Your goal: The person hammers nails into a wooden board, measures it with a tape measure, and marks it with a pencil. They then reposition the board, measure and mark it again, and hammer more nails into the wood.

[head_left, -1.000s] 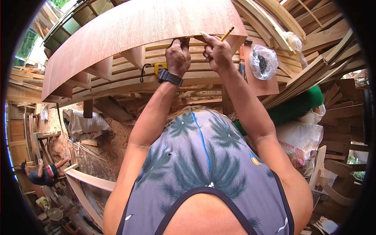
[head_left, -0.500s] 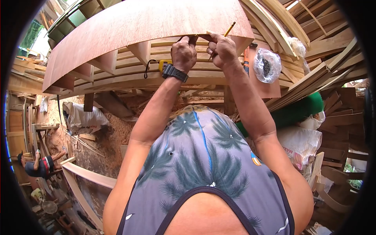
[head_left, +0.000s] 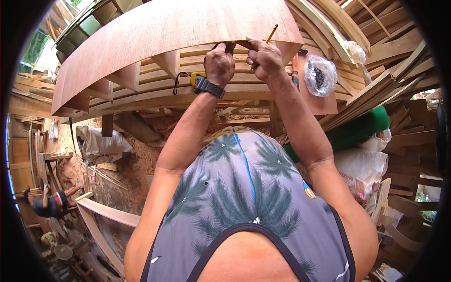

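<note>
A curved plywood panel lies over a frame of wooden ribs. At its near edge, my left hand is closed with its knuckles up. What its fingers grip under the edge is hidden. Close beside it, my right hand is closed with a yellow pencil sticking up from it. Its forefinger and thumb touch the panel edge. A small dark brown piece shows between the two hands, too little to name. A yellow tape measure rests beside my left wrist.
To the right, a clear plastic bag of dark nails or bits sits on a plywood offcut, near an orange-handled tool. Long wooden strips and a green roll lie further right. A person is at far left.
Both hands stay at the panel edge almost unchanged. The pencil has tipped slightly to the left. The whole view has shifted a little.
</note>
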`<state>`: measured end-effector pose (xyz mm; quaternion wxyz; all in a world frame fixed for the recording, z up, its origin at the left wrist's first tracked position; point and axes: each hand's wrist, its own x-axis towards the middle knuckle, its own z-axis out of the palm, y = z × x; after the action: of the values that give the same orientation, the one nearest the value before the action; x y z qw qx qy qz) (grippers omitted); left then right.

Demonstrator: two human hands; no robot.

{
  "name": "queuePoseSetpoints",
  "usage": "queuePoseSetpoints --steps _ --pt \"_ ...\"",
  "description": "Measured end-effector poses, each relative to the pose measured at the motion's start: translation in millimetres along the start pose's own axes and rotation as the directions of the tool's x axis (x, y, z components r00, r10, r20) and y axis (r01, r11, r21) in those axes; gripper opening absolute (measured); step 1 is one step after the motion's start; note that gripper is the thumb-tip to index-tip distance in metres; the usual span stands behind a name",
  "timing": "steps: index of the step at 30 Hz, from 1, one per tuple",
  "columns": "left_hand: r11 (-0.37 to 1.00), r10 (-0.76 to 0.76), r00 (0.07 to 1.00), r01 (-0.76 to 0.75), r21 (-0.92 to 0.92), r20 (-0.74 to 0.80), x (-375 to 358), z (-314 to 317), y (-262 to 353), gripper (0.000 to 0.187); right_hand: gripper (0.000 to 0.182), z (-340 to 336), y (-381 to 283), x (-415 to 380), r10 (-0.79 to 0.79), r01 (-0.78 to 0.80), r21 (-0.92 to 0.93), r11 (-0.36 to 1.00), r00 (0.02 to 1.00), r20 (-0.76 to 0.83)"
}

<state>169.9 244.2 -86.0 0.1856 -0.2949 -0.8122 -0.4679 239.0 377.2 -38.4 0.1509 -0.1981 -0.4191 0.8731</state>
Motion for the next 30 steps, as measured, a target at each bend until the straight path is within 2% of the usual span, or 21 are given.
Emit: queuePoseSetpoints --steps 3,4,6,7,8,9,10,11,12,14,16,18,19,20,22,24,25,26,27,28,30 --pt "1.0 0.011 1.0 -0.011 0.016 0.001 0 -1 0 0.011 0.014 -1 0 -7 -0.015 0.015 -0.035 0.999 1.0 -0.003" --pt "0.998 -0.064 0.993 0.067 -0.022 0.099 0 -9 7 0.021 0.016 -5 -2 -12 -0.056 0.057 -0.059 0.997 0.998 0.018" --pt "0.997 -0.061 0.989 0.068 -0.047 0.138 -4 -16 8 0.023 0.015 -39 7 -12 -0.117 0.122 -0.288 0.95 0.993 0.033" --pt "0.998 0.004 0.985 -0.016 0.069 0.174 -9 -15 -6 0.025 0.015 -70 35 -3 -0.443 0.43 -0.562 0.707 0.888 0.122" --pt "0.978 0.062 0.975 -0.103 0.183 0.215 -18 -10 -30 0.028 0.015 -96 56 5 -0.661 0.613 -0.73 0.302 0.687 0.303" --pt "0.947 -0.237 0.898 0.299 -0.117 0.371 -25 -3 -56 0.035 0.015 -103 54 -2 -0.518 0.402 -0.859 0.317 0.832 0.199" --pt "0.601 -0.215 0.965 0.254 -0.758 0.153 -35 2 -42 0.042 0.016 -107 53 -16 -0.368 0.171 -0.941 0.291 0.928 0.055" --pt "0.874 -0.218 0.973 0.229 -0.428 0.075 -39 -3 -35 0.043 0.02 -107 55 -25 -0.326 0.077 -0.964 0.256 0.945 -0.011" --pt "0.983 -0.182 0.983 0.182 -0.022 0.005 -37 -12 -14 0.044 0.02 -111 57 -16 -0.342 0.064 -0.966 0.251 0.939 -0.026" --pt "0.944 -0.3 0.954 0.299 -0.14 0.015 -46 -10 0 0.04 0.022 -136 70 12 -0.394 0.075 -0.994 0.075 0.918 0.039" --pt "0.941 -0.284 0.958 0.283 -0.186 0.022 -56 -3 7 0.027 0.02 -149 83 36 -0.429 0.096 -0.994 0.05 0.901 0.066" --pt "0.979 -0.193 0.981 0.191 -0.064 -0.03 -67 5 3 0.024 0.016 -142 81 35 -0.462 0.08 -0.996 0.03 0.885 0.058" --pt "0.98 -0.186 0.982 0.184 -0.076 -0.019 -67 3 7 0.024 0.019 -141 82 30 -0.527 0.121 -0.992 -0.047 0.84 0.127" --pt "0.97 -0.222 0.974 0.225 -0.096 0.039 -68 -1 10 0.022 0.019 -145 81 25 -0.532 0.11 -0.993 -0.048 0.838 0.119" --pt "0.956 -0.262 0.96 0.272 -0.113 0.098 -73 -10 5 0.021 0.018 -141 67 8 -0.509 0.16 -0.966 -0.201 0.826 0.242" --pt "0.996 -0.09 0.996 0.09 -0.008 0.005 -79 -17 -9 0.018 0.02 -134 30 -19 -0.379 0.007 -0.994 -0.11 0.924 0.048" --pt "0.979 -0.185 0.982 0.188 -0.078 0.044 -81 -25 -7 0.018 0.019 -140 10 -30 -0.33 -0.051 -0.998 -0.032 0.943 -0.038" --pt "0.978 -0.189 0.981 0.192 -0.078 0.04 -85 -30 -11 0.018 0.022 -147 -16 -36 -0.312 -0.222 -0.972 -0.075 0.931 -0.188" --pt "0.969 -0.229 0.967 0.237 -0.064 0.112 -89 -34 -18 0.017 0.027 -160 -40 -45 -0.413 -0.287 -0.957 0.037 0.868 -0.276" --pt "0.959 -0.266 0.946 0.279 -0.048 0.184 -92 -37 -21 0.017 0.031 -184 -58 -47 -0.484 -0.41 -0.911 0.051 0.787 -0.382" --pt "0.944 -0.316 0.911 0.329 -0.005 0.264 -90 -33 -10 0.019 0.041 -245 -81 -50 -0.676 -0.503 -0.864 0.022 0.629 -0.384"
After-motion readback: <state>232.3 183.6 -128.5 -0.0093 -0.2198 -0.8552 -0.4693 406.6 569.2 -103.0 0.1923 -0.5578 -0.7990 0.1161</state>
